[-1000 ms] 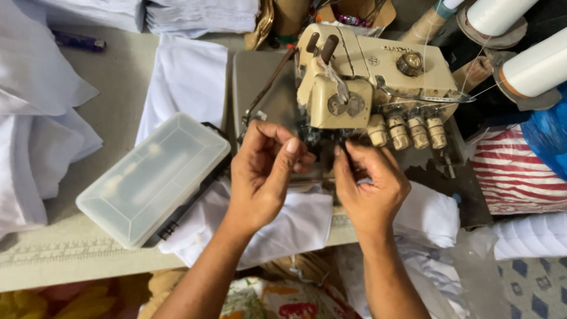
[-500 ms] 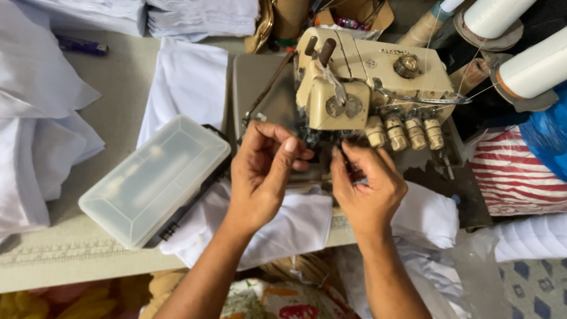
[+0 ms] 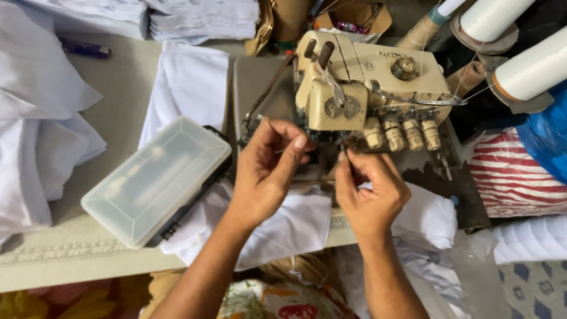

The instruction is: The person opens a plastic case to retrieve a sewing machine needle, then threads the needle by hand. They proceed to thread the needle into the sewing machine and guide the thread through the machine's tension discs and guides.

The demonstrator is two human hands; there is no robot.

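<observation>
A cream overlock sewing machine (image 3: pixel 366 82) stands on the table, with a row of tension knobs along its front. My left hand (image 3: pixel 269 168) is raised in front of the machine's needle area, thumb and fingers pinched together on a thin thread. My right hand (image 3: pixel 369 189) is just to the right, fingers pinched on what looks like the same fine thread near the machine's lower front. White fabric (image 3: pixel 295 224) lies under both hands. The needle itself is hidden behind my fingers.
A clear plastic box (image 3: pixel 156 177) lies left of my hands. White cloth is piled at the left (image 3: pixel 35 118) and stacked at the back (image 3: pixel 201 18). Large white thread cones (image 3: pixel 531 65) stand at the right, above a red-striped cloth (image 3: pixel 514 177).
Both hands have stayed at the needle area with only small finger shifts. The view has moved slightly.
</observation>
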